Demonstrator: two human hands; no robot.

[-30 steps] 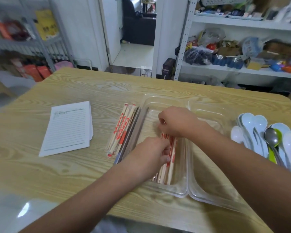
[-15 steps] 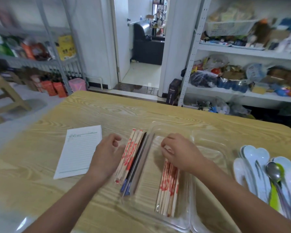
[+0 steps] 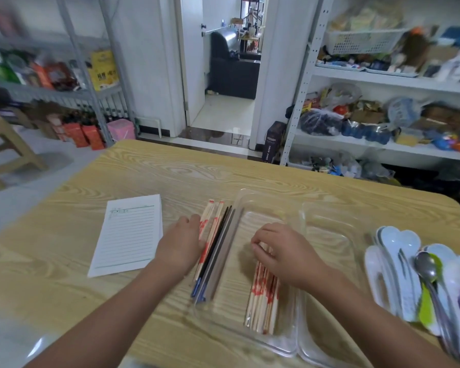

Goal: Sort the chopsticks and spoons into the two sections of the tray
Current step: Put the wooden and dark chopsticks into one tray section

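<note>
A clear plastic two-section tray (image 3: pixel 298 349) lies on the wooden table. Several paper-wrapped chopsticks (image 3: pixel 262 301) lie in its left section, and my right hand (image 3: pixel 279 252) rests on their far ends, fingers curled. The right section looks bare. Left of the tray lies a loose pile of chopsticks (image 3: pixel 215 243): wrapped ones, black and blue ones, grey ones. My left hand (image 3: pixel 181 244) lies on the wrapped ones at the pile's left edge. Whether it grips them is hidden. A heap of white, green and metal spoons (image 3: pixel 420 280) sits right of the tray.
A lined notepad (image 3: pixel 129 236) lies on the table left of my left hand. Beyond the table's far edge stand cluttered metal shelves (image 3: pixel 383 75) on the right, more shelves and a stool (image 3: pixel 3 150) on the left, and a doorway between them.
My left hand left the chopsticks in the tray and moved left onto the loose pile. My right hand stayed on the tray's chopsticks. The camera tilted up.
</note>
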